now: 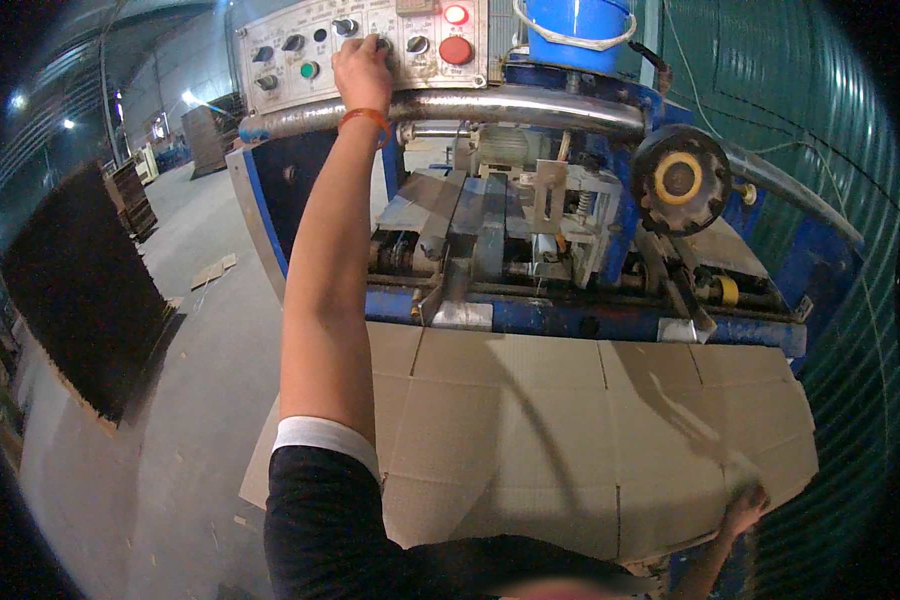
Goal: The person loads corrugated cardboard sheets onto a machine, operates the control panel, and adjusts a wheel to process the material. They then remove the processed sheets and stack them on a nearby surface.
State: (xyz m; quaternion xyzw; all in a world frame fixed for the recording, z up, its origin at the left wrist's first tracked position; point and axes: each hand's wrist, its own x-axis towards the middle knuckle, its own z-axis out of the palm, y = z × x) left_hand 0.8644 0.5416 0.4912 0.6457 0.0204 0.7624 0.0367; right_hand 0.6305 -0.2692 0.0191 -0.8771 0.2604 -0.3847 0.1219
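Standing in a factory hall on a grey floor (210, 370), with a dark board stack (85, 290) at left. Facing a blue machine (555, 319) with a pale control panel (270, 55) at its far left. Touching a black knob (386, 45) there with bent fingers of the left hand (363, 74); thumb hidden, so unable to tell whether firmly pinching or merely resting. For doing this well, probably turning from the wrist in small, deliberate amounts, watching the pointer, holding the forearm clear of the machine's open workings, and avoiding brushing the green button (308, 70) at left or the large red button (455, 51) at right. Seeing a red lamp (456, 15) lit just beyond the latter. Finding nearer, in front of the machine, a slit and creased cardboard sheet (545, 440). Noting at far right of the panel a blue bucket (575, 38) with a white handle, hiding any contents from this angle. Noting farther right a black handwheel (680, 178). Placing the right hand (745, 508) at the sheet's near right edge, blurring too much for judging its grip. Ending with a green corrugated wall (790, 85).
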